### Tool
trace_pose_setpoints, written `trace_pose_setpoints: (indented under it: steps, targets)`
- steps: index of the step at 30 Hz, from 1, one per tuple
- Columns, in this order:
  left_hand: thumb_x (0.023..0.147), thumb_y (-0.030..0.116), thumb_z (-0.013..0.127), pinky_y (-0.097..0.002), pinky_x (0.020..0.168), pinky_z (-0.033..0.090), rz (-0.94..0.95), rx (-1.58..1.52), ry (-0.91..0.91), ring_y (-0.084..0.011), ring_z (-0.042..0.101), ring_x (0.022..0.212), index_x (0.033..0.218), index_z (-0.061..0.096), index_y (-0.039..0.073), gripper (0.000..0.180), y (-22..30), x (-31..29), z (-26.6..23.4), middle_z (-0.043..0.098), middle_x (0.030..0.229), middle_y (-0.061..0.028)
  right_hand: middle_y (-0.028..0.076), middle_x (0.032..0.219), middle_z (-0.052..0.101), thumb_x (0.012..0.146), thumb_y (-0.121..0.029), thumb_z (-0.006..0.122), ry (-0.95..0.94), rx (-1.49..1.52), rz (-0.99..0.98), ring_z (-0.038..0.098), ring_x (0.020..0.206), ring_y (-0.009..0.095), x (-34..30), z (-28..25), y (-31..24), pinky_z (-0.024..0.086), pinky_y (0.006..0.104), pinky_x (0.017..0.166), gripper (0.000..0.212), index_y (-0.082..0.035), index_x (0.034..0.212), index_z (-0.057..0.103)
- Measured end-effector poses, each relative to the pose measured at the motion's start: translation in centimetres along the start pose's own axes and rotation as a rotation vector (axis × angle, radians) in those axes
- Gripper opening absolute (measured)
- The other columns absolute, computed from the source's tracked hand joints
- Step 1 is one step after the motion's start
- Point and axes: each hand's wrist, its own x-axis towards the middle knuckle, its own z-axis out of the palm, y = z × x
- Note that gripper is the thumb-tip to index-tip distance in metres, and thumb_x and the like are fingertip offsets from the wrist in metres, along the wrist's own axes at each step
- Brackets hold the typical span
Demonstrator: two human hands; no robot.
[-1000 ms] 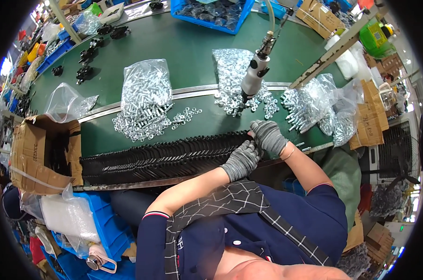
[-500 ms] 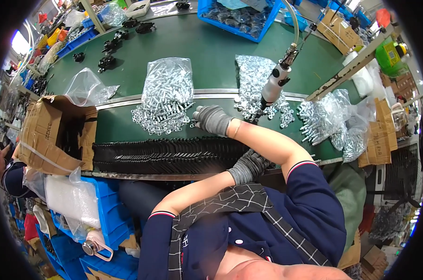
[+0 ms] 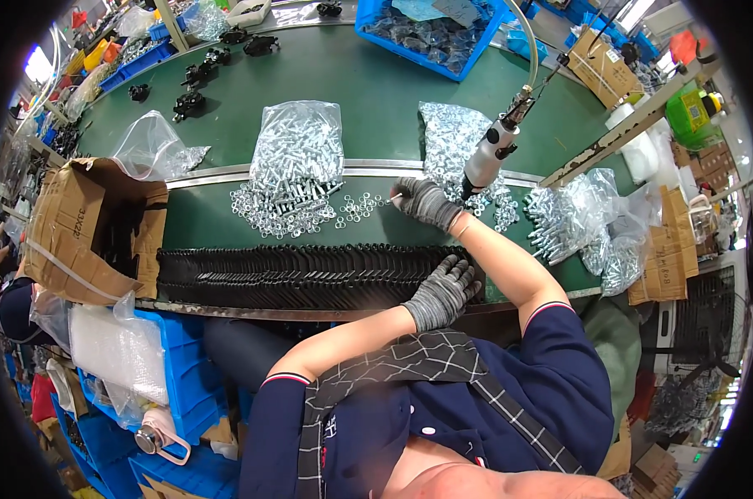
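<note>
My right hand, in a grey knit glove, is over the green bench between two heaps of metal parts. Its fingers pinch a small shiny metal piece, perhaps a bolt; its kind is hard to make out. Left of it lie loose nuts, beside a heap of bolts and nuts spilling from a clear bag. My left hand, also gloved, rests with fingers apart on the right end of a long row of black parts along the bench's near edge.
An air screwdriver hangs above the bag of nuts. More bolts lie at the right. An open cardboard box stands at the row's left end. A blue crate and black assemblies are at the back.
My right hand has moved right, away from the left heap, uncovering the loose nuts. My left hand has shifted slightly up, its fingers now plainly on the row's end.
</note>
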Motion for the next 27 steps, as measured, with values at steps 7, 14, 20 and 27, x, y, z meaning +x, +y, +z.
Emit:
trace_pose_setpoints:
  steps: [7, 14, 20, 27]
  targets:
    - [0.085, 0.031, 0.057, -0.0516, 0.117, 0.022, 0.078, -0.028, 0.079, -0.0344, 0.041, 0.136, 0.136, 0.053, 0.012, 0.055, 0.0, 0.3, 2.1, 0.046, 0.144, -0.0191, 0.016, 0.088, 0.071, 0.081, -0.011, 0.063, -0.203, -0.857, -0.198, 0.069, 0.084, 0.033, 0.0, -0.7, -2.6, 0.054, 0.0418, 0.073, 0.021, -0.003, 0.1, 0.068]
    - [0.081, 0.032, 0.062, -0.0507, 0.117, 0.023, 0.081, 0.002, 0.098, -0.0335, 0.042, 0.136, 0.136, 0.054, 0.014, 0.058, -1.2, 1.2, 3.2, 0.046, 0.144, -0.0179, 0.018, 0.088, 0.069, 0.078, -0.01, 0.064, -0.404, -0.913, 0.015, 0.069, 0.085, 0.033, 2.1, -1.3, -2.4, 0.054, 0.0431, 0.072, 0.018, -0.003, 0.094, 0.067]
    - [0.085, 0.033, 0.06, -0.051, 0.117, 0.022, 0.068, -0.003, -0.013, -0.0335, 0.04, 0.137, 0.136, 0.054, 0.011, 0.056, -1.6, 1.4, 1.5, 0.045, 0.145, -0.0189, 0.011, 0.082, 0.065, 0.08, -0.02, 0.064, 0.023, -0.222, -0.029, 0.065, 0.078, 0.029, -10.0, -5.9, 0.8, 0.052, 0.042, 0.071, 0.014, -0.007, 0.086, 0.063]
    - [0.084, 0.035, 0.061, -0.0508, 0.116, 0.023, 0.064, 0.039, 0.008, -0.0336, 0.04, 0.137, 0.135, 0.055, 0.011, 0.056, -1.8, 2.1, 1.5, 0.045, 0.145, -0.0186, 0.006, 0.083, 0.061, 0.08, -0.023, 0.066, 0.24, -0.561, -0.354, 0.061, 0.082, 0.028, -14.9, -5.4, 5.2, 0.048, 0.0424, 0.075, 0.012, -0.013, 0.088, 0.066]
